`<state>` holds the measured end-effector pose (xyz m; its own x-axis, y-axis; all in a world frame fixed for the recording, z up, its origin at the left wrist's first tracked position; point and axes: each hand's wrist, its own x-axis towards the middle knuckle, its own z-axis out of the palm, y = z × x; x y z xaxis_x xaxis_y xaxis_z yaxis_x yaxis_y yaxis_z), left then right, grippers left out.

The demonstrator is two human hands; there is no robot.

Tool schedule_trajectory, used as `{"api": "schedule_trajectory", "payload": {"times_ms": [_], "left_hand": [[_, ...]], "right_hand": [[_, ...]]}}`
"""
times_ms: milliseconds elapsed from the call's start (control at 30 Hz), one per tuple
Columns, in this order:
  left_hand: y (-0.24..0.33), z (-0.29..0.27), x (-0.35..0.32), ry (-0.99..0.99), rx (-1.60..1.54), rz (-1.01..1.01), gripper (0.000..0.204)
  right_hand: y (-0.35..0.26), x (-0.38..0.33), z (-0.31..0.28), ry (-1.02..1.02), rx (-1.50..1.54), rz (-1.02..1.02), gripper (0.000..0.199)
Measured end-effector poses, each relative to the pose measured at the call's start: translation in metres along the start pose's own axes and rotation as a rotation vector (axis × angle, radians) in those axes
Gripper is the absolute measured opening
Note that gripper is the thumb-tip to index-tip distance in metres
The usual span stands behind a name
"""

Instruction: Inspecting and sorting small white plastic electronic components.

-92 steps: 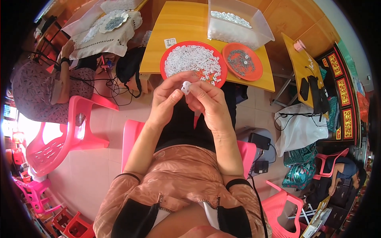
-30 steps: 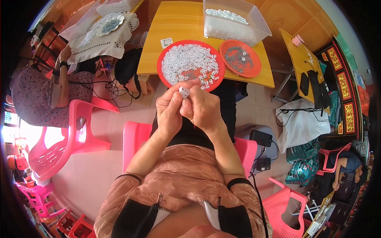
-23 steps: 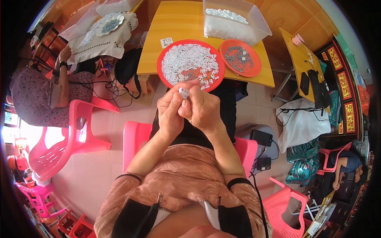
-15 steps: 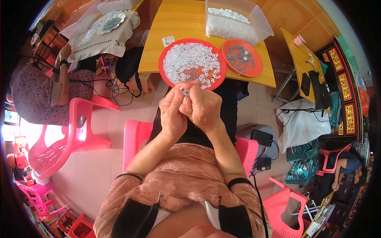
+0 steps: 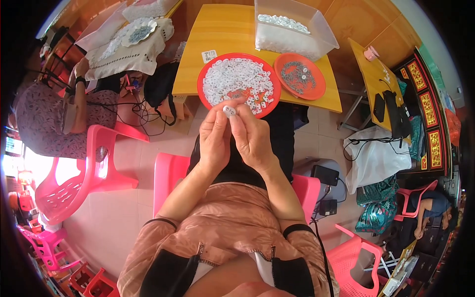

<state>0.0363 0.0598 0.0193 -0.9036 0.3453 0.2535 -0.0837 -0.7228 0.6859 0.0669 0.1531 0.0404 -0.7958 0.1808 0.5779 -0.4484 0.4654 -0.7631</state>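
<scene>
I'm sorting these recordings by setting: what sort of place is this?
Probably a small workroom, perhaps in a home, used for handwork on small parts. A red plate heaped with small white pieces and a clear bin of white items suggest work; a pink plastic chair looks household.

Through my remote feed I see a pink chair (image 5: 60, 198) on the left near a seated person (image 5: 42, 121); on the right, a white bag (image 5: 380, 161), shiny teal bags (image 5: 376, 218) and a dark cabinet (image 5: 429, 124).
</scene>
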Motion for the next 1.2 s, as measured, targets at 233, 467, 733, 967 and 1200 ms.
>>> {"api": "schedule_trajectory", "payload": {"times_ms": [233,467,733,967,1200], "left_hand": [[0.007,-0.006,0.001,-0.091,0.189,-0.055,0.032],[0.014,-0.001,0.024,0.057,0.781,0.117,0.019],[0.032,0.067,0.194,-0.088,0.692,-0.085,0.032],[0.077,0.104,0.115,-0.154,0.741,0.349,0.021],[0.201,0.102,-0.077,-0.754,-0.013,1.96,0.06]], "right_hand": [[-0.005,0.001,-0.015,-0.092,0.452,0.297,0.019],[0.009,-0.004,-0.036,-0.117,0.406,0.449,0.027],[0.017,-0.006,-0.049,-0.025,0.431,0.503,0.028],[0.032,-0.007,-0.068,0.132,0.388,0.519,0.026],[0.048,-0.011,-0.035,0.019,0.44,0.534,0.024]]}}
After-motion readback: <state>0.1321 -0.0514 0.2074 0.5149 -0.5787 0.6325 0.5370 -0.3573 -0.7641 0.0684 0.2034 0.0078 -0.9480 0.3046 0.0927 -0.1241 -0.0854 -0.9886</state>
